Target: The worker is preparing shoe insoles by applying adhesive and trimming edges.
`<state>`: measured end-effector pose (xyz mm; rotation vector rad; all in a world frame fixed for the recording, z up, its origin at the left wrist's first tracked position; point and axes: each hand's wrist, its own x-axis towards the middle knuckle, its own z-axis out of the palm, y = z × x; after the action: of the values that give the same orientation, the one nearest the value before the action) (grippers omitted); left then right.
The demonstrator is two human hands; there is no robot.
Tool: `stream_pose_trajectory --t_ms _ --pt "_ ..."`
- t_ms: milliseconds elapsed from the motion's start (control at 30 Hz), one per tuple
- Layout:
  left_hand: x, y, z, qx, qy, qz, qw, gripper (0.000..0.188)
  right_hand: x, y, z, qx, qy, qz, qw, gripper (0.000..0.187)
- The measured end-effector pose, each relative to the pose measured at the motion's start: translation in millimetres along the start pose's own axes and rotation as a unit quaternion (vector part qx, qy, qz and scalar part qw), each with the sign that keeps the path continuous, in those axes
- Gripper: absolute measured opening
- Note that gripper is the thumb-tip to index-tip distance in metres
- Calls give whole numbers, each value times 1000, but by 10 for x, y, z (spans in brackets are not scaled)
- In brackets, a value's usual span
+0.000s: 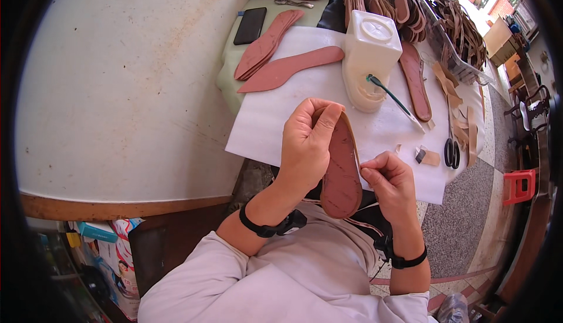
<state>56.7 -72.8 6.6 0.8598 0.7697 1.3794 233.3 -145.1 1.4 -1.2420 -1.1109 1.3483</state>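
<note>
A brown shoe insole [342, 173] hangs upright in front of me, heel end down, with faint dark marks on its face. A thin tan strip [353, 137] runs along its right edge. My left hand [309, 141] is closed round the insole's upper end, thumb on the face. My right hand [390, 181] is closed in a pinch at the right edge, where the strip stands slightly off the insole; the fingertips hide the exact grip. Beyond my hands stands a whitish plastic container [372, 59] with a cut-open front, and a green-handled brush [392, 95] leans out of it.
Reddish-brown insoles [293, 68] lie on the white sheet [264, 126], left of the container. A dark phone [250, 26] is behind them. To the right are a finished-looking insole [415, 80], scissors [451, 147], leather strips [472, 132] and a full basket [454, 59]. A red stool [519, 187] stands farther right.
</note>
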Motion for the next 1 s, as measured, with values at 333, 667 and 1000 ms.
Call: stream_pose_trajectory --t_ms 333,667,1000 --pt "-5 -29 0 22 -1 0 1000 15 -21 19 13 -8 -4 4 1000 4" --pt "-54 -42 9 24 -33 25 999 17 -76 -88 117 -141 20 -36 989 3" --pt "-100 138 155 129 -130 51 982 42 -42 -139 140 -160 65 -97 980 3"
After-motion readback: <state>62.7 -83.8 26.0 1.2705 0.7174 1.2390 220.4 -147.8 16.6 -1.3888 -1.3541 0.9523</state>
